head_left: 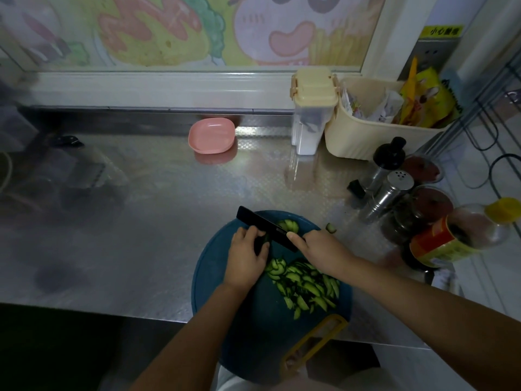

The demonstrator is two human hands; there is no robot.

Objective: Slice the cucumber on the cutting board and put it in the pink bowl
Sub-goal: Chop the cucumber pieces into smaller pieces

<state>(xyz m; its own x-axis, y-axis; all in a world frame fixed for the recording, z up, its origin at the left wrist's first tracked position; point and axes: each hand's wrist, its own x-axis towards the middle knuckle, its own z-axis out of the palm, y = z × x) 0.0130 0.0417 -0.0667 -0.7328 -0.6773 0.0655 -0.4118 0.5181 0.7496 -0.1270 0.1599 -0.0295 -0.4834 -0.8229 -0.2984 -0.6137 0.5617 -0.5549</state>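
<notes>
Fingers of the left hand [246, 256] curl down over the uncut cucumber stub [263, 240], pinning it to the round blue cutting board [214, 280] so it cannot roll. Right hand [315, 249] grips the handle of the black knife [266, 227], forefinger laid along its spine, probably to steady the cut. Cut slices [306, 286] lie heaped nearer the person, clear of the blade. One piece [331, 227] sits off the board. Far off by the wall, the pink bowl [211, 135] looks empty. Most of the stub is hidden under the hand.
</notes>
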